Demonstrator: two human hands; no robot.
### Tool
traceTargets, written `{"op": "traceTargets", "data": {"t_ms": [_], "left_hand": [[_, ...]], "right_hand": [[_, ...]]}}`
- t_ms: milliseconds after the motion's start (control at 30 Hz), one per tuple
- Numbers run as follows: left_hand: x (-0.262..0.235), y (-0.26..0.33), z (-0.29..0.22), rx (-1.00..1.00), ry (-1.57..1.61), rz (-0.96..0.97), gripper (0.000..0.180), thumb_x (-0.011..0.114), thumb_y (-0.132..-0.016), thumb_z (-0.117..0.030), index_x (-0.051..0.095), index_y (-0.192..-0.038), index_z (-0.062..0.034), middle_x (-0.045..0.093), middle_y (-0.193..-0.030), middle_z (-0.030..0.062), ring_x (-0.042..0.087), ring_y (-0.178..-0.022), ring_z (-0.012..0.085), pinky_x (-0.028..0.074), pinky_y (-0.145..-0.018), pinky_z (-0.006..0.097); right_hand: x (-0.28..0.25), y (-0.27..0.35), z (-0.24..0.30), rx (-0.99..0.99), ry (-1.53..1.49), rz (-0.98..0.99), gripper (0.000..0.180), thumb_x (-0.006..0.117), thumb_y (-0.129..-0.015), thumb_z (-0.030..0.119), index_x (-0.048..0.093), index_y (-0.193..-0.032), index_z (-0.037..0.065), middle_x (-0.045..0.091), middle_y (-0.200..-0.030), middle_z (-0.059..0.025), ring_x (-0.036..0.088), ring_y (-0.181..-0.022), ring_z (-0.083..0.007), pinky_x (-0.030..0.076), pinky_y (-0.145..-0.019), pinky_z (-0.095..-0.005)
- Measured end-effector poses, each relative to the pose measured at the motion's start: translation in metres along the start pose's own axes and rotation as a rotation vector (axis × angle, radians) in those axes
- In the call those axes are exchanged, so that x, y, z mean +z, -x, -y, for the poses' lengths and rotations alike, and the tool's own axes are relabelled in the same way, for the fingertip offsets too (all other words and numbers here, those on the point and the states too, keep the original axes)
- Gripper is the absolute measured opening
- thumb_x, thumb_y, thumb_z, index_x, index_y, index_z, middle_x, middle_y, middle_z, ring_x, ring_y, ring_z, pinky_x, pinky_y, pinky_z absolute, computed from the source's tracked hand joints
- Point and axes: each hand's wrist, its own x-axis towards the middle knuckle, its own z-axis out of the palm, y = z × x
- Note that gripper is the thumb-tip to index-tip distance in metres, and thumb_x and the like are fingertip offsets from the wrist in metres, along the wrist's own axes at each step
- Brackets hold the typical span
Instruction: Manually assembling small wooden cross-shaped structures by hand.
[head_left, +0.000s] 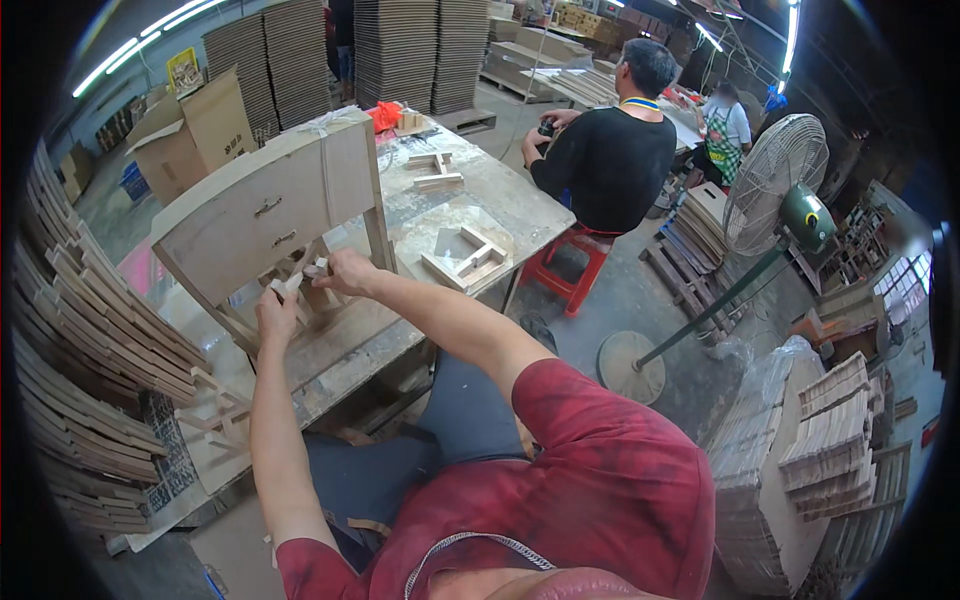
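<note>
While the small wooden cabinet (265,205) stands near the counter (500,200) edge, I see my left hand (275,312) and right hand (345,272) pinching white strips beneath it. Open counter lies beyond the cabinet; stacked slats (80,330) crowd just left of it.

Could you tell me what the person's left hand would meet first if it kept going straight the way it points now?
Probably the underside of the small wooden cabinet: the left hand points up between its legs, holding a pale wooden piece. Depth is hard to judge.

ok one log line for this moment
left hand grip: small wood piece | right hand grip: wood piece | at: cabinet underside | on: workbench
</note>
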Motion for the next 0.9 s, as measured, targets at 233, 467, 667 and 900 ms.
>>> {"op": "traceTargets", "data": {"t_ms": [233,467,667,900], "left_hand": [[-0.026,0.020,-0.043,-0.057,-0.044,0.203,0.024,0.071,-0.086,-0.019,0.067,-0.097,0.0019,0.069,-0.079,0.0161,0.071,-0.075,0.0267,0.052,-0.070,0.043],[-0.127,0.133,-0.043,-0.559,0.765,0.176,0.019,0.067,-0.096,-0.015,0.064,-0.106,0.0013,0.069,-0.081,0.0066,0.070,-0.070,0.0195,0.059,-0.064,0.034],[-0.150,0.160,-0.066,-0.902,1.216,0.099,0.026,0.069,-0.097,-0.025,0.064,-0.106,-0.0019,0.069,-0.082,0.0092,0.069,-0.066,0.0201,0.058,-0.060,0.033],[-0.157,0.232,0.035,-0.527,-0.131,-0.753,0.051,0.084,-0.080,-0.035,0.062,-0.108,0.0027,0.065,-0.081,0.0121,0.067,-0.074,0.0253,0.053,-0.068,0.037]], "right_hand": [[-0.022,0.036,-0.016,-0.201,-0.037,0.118,0.055,0.074,-0.086,0.053,0.074,-0.083,-0.002,0.070,-0.078,-0.0227,0.070,-0.080,-0.0393,0.056,-0.075,-0.0459],[-0.063,0.108,0.025,-0.903,-0.153,0.155,0.061,0.069,-0.073,0.000,0.060,-0.133,0.010,0.059,-0.134,-0.0142,0.062,-0.111,-0.0343,0.056,-0.089,-0.0433],[-0.031,0.116,0.062,-0.988,-0.125,-0.074,0.037,0.078,-0.078,0.007,0.070,-0.114,0.007,0.069,-0.115,-0.0116,0.063,-0.094,-0.0323,0.055,-0.080,-0.0413],[0.033,0.067,0.139,-0.639,-0.579,0.113,0.019,0.074,-0.092,0.012,0.067,-0.107,0.001,0.072,-0.106,-0.0139,0.072,-0.092,-0.0260,0.056,-0.080,-0.0377]]}}
